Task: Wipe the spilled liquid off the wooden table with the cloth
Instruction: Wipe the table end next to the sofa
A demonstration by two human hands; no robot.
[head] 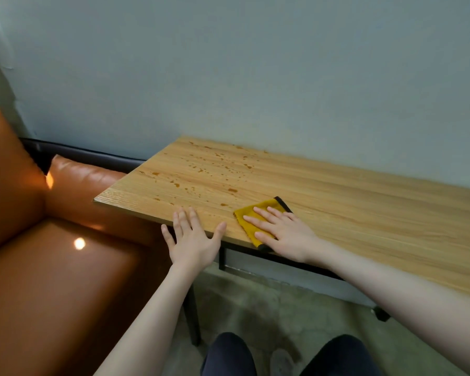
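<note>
A person's right hand (285, 234) presses the yellow cloth (258, 221) flat, fingers straight, beside amber droplets (201, 169) on the wooden surface (364, 202); the left hand (193, 240), fingers spread and holding nothing, steadies its edge.

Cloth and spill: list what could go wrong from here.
The cloth lies at the table's near edge under the flat right hand, so a pull toward the body could drag it off. The droplets are widely scattered, so one pass may miss some. Wiping leftward could push liquid onto the orange sofa.
</note>
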